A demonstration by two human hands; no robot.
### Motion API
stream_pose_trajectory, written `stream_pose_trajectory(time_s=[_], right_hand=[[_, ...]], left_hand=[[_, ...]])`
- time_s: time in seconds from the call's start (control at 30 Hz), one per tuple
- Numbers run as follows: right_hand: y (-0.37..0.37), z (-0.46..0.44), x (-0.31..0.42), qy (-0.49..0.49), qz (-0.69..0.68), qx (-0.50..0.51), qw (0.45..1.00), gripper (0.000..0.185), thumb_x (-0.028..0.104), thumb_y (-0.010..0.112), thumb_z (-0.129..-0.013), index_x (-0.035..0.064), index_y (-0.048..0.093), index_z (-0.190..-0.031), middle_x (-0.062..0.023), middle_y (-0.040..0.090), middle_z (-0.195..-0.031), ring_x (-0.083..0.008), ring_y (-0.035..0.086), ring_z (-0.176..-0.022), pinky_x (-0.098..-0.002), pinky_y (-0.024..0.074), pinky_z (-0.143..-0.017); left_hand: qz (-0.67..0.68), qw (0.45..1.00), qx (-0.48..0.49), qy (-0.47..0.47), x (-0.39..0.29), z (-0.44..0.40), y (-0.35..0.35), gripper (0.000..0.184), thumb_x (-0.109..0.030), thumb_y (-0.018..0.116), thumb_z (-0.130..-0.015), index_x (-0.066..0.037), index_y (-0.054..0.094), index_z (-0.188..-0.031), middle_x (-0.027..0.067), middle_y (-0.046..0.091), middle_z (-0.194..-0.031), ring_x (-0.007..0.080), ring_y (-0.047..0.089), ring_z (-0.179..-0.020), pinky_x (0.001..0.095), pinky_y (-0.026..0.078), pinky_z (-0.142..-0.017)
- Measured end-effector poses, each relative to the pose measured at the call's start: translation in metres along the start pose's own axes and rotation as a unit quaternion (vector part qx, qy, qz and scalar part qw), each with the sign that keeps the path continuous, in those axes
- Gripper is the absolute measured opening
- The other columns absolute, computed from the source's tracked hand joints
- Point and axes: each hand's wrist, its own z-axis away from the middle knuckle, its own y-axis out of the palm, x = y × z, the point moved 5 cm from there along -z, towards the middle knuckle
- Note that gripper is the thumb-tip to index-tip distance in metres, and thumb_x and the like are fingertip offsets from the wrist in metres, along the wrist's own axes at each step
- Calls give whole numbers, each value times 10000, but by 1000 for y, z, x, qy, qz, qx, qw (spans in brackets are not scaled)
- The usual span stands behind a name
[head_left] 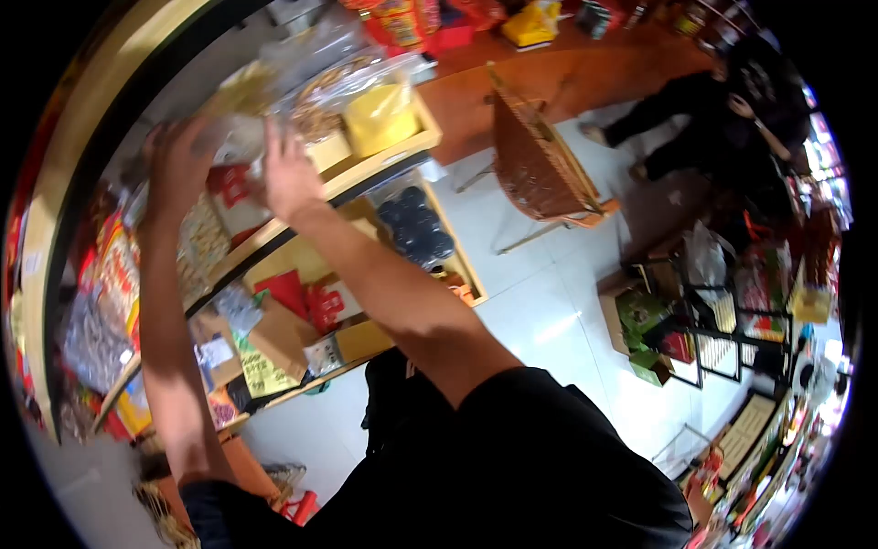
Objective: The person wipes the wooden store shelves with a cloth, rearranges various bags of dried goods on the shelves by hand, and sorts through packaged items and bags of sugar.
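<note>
Both of my hands reach into the upper shelf. My left hand [181, 156] is blurred, beside a crumpled clear plastic bag [247, 91] with something yellowish in it; whether its fingers grip the bag cannot be made out. My right hand [291, 174] has its fingers stretched out and apart at the edge of the clear bags. To its right, a bag of brown dried goods [315, 119] and a yellow packet [380, 121] sit in a wooden tray [425, 137]. Between my forearms lie a red and white packet [236, 192] and a bag of pale pieces [201, 240].
A lower shelf holds a pack of dark round items [416, 224], a cardboard piece [279, 339] and red packets. A brown folding chair [540, 169] stands on the tiled floor. Beyond it is a person in black [750, 128]. A black rack [741, 339] and green boxes [640, 316] stand right.
</note>
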Motion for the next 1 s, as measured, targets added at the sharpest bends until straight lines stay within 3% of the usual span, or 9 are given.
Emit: stream_pose_trajectory(time_s=[0.17,0.27,0.33,0.47,0.6,0.67,0.8,0.93,1.0], right_hand=[[-12,5,1,-68,-51,-101,991,974,344,768,-704,9,185,-1409,-266,342,-1361,-418,408,-1243,-427,415,-1014],[-17,11,4,-50,-114,-82,989,929,339,805,-651,0,276,-1337,-234,396,-1293,-388,462,-1176,-424,436,-979],[-25,19,7,-98,-130,-105,981,918,334,825,-624,1,309,-1307,-226,413,-1259,-377,479,-1150,-421,443,-963],[-27,38,-8,-210,-147,-200,946,887,311,877,-558,11,381,-1229,-211,472,-1154,-376,530,-1050,-407,456,-924],[-41,98,-25,-138,-208,-186,950,888,251,914,-537,7,374,-1198,-187,555,-1082,-304,581,-1024,-371,468,-916],[-58,147,-16,-44,-235,-155,959,881,208,919,-550,5,357,-1199,-180,560,-1086,-244,570,-1057,-359,468,-936],[-32,237,-33,11,-265,-117,957,893,154,923,-547,9,344,-1212,-154,526,-1119,-224,532,-1087,-360,459,-957],[16,321,-40,76,-263,32,961,900,104,913,-549,16,352,-1247,-123,523,-1154,-222,526,-1096,-356,453,-962],[45,355,-42,120,-314,76,939,863,71,902,-549,12,375,-1230,-117,538,-1152,-216,528,-1098,-354,450,-964]], left_hand=[[39,999,1,9,-36,11,-22,288,-138,653,-792,-28,616,-1055,147,640,-1056,318,576,-1027,447,322,-1007],[111,993,9,-35,-59,18,-47,286,-108,647,-759,-20,608,-1028,163,633,-1030,341,568,-1019,443,383,-947],[125,991,-14,36,-80,21,-70,229,-24,649,-700,-21,624,-927,166,617,-894,379,582,-872,423,470,-755],[169,985,22,29,-105,43,-84,222,25,632,-681,-8,597,-897,172,600,-859,363,582,-852,430,457,-750],[279,958,51,41,-120,68,-98,239,22,646,-695,-1,596,-928,185,613,-871,353,603,-844,406,472,-732],[425,900,87,32,-130,89,-92,276,-11,677,-720,4,600,-985,192,633,-894,333,630,-843,378,496,-737],[475,873,111,-2,-140,152,-84,372,-98,718,-761,-5,603,-1102,200,659,-958,322,651,-871,373,513,-792],[491,848,180,-87,-127,251,-48,482,-187,699,-809,-10,528,-1223,232,632,-1072,358,624,-989,418,488,-858],[538,836,91,-67,-117,312,-23,506,-220,690,-822,-22,515,-1253,237,601,-1142,358,579,-1079,420,448,-923]])
